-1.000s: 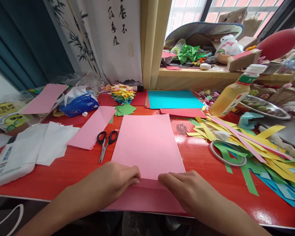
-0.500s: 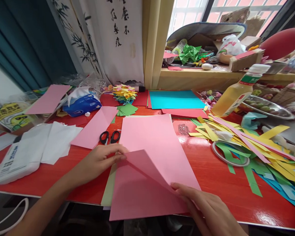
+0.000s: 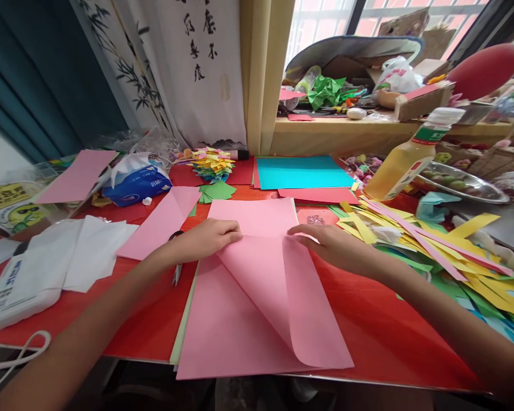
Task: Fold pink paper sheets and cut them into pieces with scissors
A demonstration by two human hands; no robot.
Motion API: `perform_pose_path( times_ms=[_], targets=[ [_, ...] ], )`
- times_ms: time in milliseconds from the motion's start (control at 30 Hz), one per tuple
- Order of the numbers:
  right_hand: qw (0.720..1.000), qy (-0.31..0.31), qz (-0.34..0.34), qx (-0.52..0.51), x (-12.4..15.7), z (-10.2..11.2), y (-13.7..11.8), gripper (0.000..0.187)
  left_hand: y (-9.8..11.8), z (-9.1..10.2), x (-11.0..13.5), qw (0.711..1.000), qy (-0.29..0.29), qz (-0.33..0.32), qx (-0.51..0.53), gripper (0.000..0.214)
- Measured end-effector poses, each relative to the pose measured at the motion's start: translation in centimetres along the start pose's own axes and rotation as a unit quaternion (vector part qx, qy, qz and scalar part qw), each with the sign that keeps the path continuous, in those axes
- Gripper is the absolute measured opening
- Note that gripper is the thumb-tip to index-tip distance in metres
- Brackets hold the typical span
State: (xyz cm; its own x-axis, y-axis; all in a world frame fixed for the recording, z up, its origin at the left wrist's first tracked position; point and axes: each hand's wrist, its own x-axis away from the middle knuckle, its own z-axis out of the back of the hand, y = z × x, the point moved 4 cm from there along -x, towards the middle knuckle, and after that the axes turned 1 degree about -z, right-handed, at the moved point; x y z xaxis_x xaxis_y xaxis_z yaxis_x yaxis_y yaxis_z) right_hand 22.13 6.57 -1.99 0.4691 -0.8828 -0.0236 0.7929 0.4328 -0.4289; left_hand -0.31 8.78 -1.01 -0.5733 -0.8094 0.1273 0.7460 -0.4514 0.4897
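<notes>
A pink sheet of paper (image 3: 257,268) is curled up and back over a pink stack (image 3: 252,211) on the red table. Its curve runs diagonally down toward the near right corner. My left hand (image 3: 218,235) is closed on the raised edge at the left, thumb and fingers pinched together. At the right end of that edge, my right hand (image 3: 321,240) pinches the sheet with its index finger and thumb. Black-handled scissors (image 3: 177,274) lie left of the stack, partly covered by my left forearm. Light green paper (image 3: 182,328) shows along the stack's left side.
Cut paper strips (image 3: 454,245) pile up on the right, near a leaning bottle of yellow liquid (image 3: 405,160). Blue paper (image 3: 304,172) lies behind the stack. On the left are a blue tissue pack (image 3: 137,184), a white pack (image 3: 25,285) and pink paper (image 3: 163,220).
Both hands have moved away from me across the stack, carrying the sheet's edge with them. The sheet now curls further over. My left forearm covers the scissors' handles more.
</notes>
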Motion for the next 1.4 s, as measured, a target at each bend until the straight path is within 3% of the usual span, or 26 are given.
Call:
perform_pose_path(
  times_ms=[167,433,867,1033,1200,1400],
  targets=[
    [0.998,-0.017,0.009,-0.059,-1.3,-2.2,3.2,0.040,-0.8,-1.6,-2.5,0.996,0.023,-0.004,-0.082,0.025],
    [0.976,-0.031,-0.057,-0.208,-0.2,-2.0,1.8,0.053,0.6,-3.2,-3.7,0.966,0.086,-0.051,-0.238,0.026],
    [0.990,-0.003,-0.023,-0.142,-0.2,-3.2,1.2,0.079,1.3,-3.7,-4.9,0.930,0.160,-0.051,-0.328,0.024],
    [0.994,-0.020,-0.003,-0.112,0.0,-4.0,1.0,0.080,2.5,-4.0,-4.2,0.914,0.230,-0.109,-0.315,0.028],
    [0.994,0.001,0.022,-0.104,0.0,-4.1,0.8,0.075,5.1,-5.2,-1.5,0.922,0.139,-0.291,-0.215,0.034],
    [0.991,0.011,0.018,-0.134,0.1,-3.5,0.8,0.063,5.9,-6.1,-0.1,0.902,0.060,-0.390,-0.175,0.047]
  ],
)
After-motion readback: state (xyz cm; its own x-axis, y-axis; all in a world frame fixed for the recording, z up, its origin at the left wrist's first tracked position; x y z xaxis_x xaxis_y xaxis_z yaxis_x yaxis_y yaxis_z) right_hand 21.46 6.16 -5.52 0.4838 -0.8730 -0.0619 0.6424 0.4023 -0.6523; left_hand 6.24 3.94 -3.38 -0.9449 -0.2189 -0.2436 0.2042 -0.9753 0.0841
